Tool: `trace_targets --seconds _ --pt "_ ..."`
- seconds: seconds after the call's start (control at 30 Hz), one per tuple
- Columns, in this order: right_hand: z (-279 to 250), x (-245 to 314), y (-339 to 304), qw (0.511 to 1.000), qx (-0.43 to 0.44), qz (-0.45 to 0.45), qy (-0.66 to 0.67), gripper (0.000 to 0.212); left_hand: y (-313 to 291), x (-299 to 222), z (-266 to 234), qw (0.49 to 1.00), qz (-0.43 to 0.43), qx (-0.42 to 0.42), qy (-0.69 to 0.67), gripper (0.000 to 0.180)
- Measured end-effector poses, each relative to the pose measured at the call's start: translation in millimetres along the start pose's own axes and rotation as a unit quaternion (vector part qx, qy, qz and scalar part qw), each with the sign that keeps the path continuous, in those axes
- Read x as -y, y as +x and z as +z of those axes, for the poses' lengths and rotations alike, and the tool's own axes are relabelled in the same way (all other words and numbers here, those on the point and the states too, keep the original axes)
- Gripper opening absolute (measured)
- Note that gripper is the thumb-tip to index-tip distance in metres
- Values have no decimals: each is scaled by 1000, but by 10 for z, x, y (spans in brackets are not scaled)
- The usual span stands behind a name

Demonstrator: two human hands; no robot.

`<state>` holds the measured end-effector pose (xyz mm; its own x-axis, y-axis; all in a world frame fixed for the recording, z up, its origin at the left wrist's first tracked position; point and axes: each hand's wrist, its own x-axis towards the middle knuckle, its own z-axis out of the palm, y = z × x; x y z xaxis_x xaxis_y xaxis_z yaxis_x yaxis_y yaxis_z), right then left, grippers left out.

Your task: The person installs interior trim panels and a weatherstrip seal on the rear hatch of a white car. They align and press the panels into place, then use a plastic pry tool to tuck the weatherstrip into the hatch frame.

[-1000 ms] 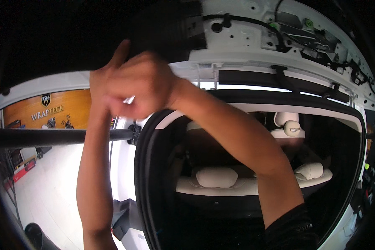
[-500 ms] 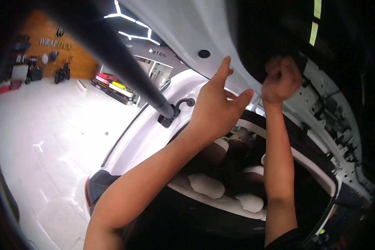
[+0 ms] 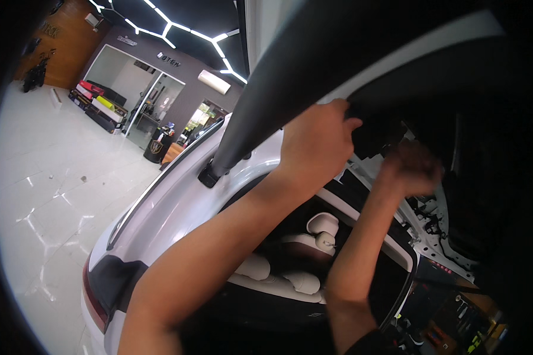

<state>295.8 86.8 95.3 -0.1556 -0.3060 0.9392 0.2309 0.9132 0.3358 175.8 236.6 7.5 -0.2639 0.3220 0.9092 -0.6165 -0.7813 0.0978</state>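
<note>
I stand at the rear of a white car under its raised tailgate, and both my arms reach up. My left hand is closed at the edge of a dark trim panel on the tailgate, its thumb and index finger at the panel's corner. Further right, my right hand is raised in front of the tailgate's dark inner side. Motion smears its fingers, and shadow hides whatever they touch. A thick black tailgate strut slants up from the car body, passing just left of my left hand.
Below my arms lie the dark boot opening and pale headrests. Bare metal with holes and fittings shows at the right. A glossy tiled floor spreads to the left, with stacked boxes and a black drum near a glass partition.
My view has turned and the tailgate parts sit differently in it. The left hand, spread before, has closed at the panel edge. The right hand is lower in view and more blurred.
</note>
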Motion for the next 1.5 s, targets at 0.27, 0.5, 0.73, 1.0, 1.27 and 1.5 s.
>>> trace_targets --seconds 0.27,0.5,0.73,1.0,1.27,1.5 --pt "977 -610 272 951 -293 -5 101 39 27 -26 32 995 21 -11 -102 21" --pt "705 -612 339 976 -195 67 73 41 39 -96 3 996 43 -35 -70 27" --pt "324 -206 -130 989 -108 -94 34 39 221 -329 -182 994 106 -12 8 34" --pt "224 -786 -140 997 -77 -26 9 39 171 -444 -136 991 89 -24 95 38" --pt "531 -646 461 971 -105 143 161 44 210 -654 -48 982 105 34 154 30" --pt "588 -266 782 963 35 93 252 41 194 -885 -68 953 51 50 294 31"
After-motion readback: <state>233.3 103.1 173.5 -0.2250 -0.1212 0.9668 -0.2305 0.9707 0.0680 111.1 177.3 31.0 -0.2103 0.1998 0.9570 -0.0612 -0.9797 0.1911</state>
